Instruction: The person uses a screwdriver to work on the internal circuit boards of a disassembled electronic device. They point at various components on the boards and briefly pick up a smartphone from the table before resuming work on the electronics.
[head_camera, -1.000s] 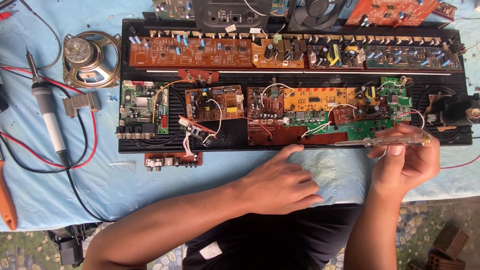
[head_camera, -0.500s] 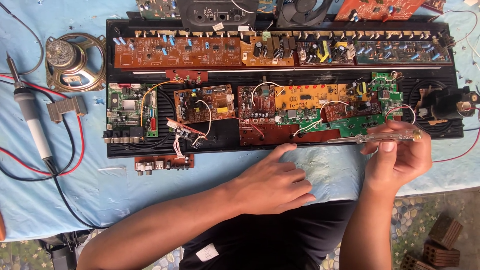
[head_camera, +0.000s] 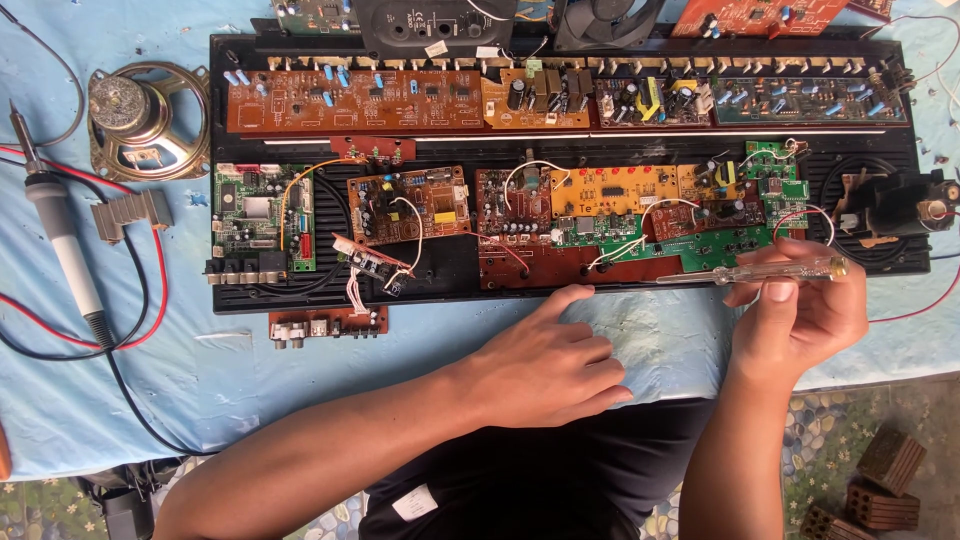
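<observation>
- Clear-handled screwdriver (head_camera: 760, 270) lies level, pinched in the right hand (head_camera: 795, 320) over the black chassis (head_camera: 450, 270).
- Left hand (head_camera: 545, 365) rests spread on the blue cloth (head_camera: 120, 390), holding nothing.

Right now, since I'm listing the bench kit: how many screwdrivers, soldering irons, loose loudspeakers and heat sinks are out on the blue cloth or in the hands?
clear-handled screwdriver, held in the right hand: 1
white-handled soldering iron: 1
round metal-framed loudspeaker: 1
grey finned metal heat sink: 1
Total: 4

Loudspeaker (head_camera: 140, 118), soldering iron (head_camera: 62, 245), bricks (head_camera: 868, 486)
</observation>
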